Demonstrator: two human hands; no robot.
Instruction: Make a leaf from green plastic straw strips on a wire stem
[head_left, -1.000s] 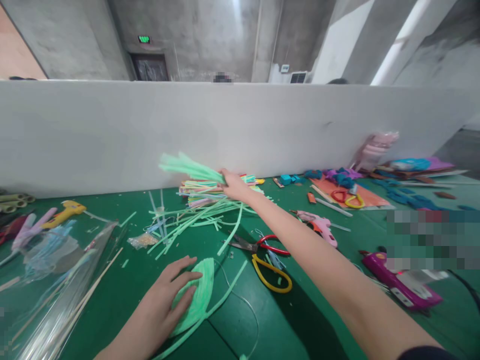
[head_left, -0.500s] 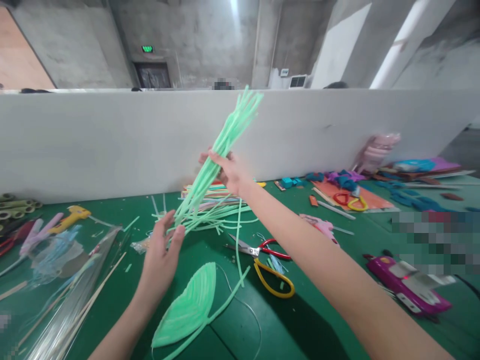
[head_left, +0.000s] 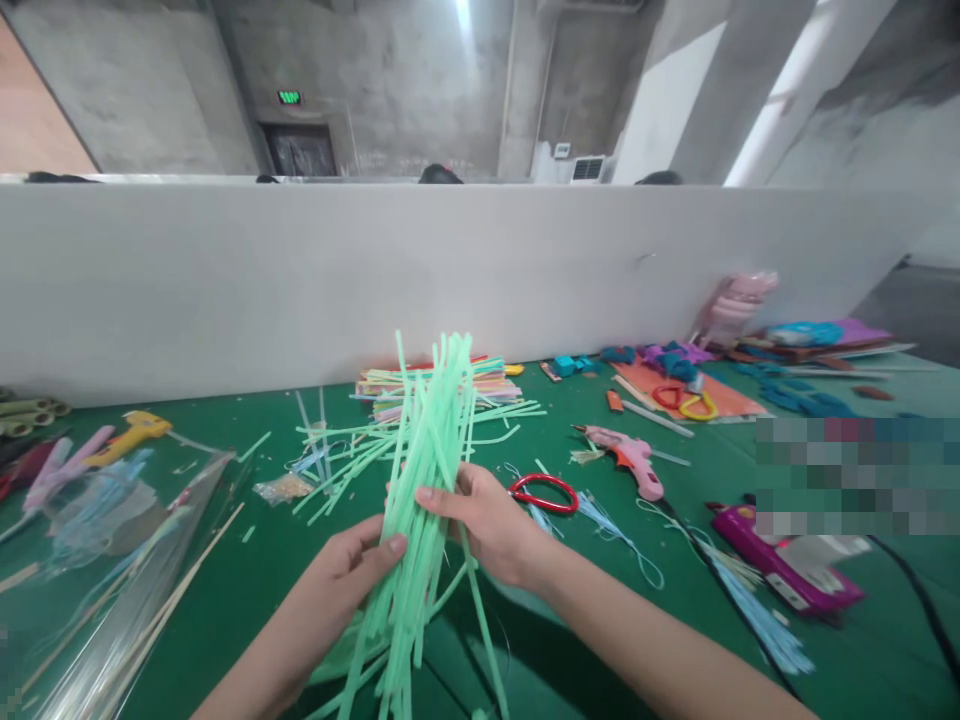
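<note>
Both hands hold one bundle of light green pipe cleaners (head_left: 427,440) upright over the green table (head_left: 225,590). My right hand (head_left: 487,520) is wrapped round the bundle's middle from the right. My left hand (head_left: 341,580) pinches a few strands lower down, thumb against fingers. A flat green leaf-shaped piece (head_left: 337,655) lies under the bundle, mostly hidden. More loose green strands (head_left: 360,450) are scattered just behind the hands.
Red-handled scissors (head_left: 544,493) lie right of my right hand. A pink glue gun (head_left: 626,455), a magenta glue gun (head_left: 780,570), a stack of coloured strips (head_left: 442,382), a yellow glue gun (head_left: 131,432) and clear plastic wrap (head_left: 112,560) surround the hands. A white partition (head_left: 225,280) bounds the far edge.
My right hand lifted the green bundle from the far pile and brought it close. My left hand left the leaf-shaped piece and took hold of the bundle's lower strands.
</note>
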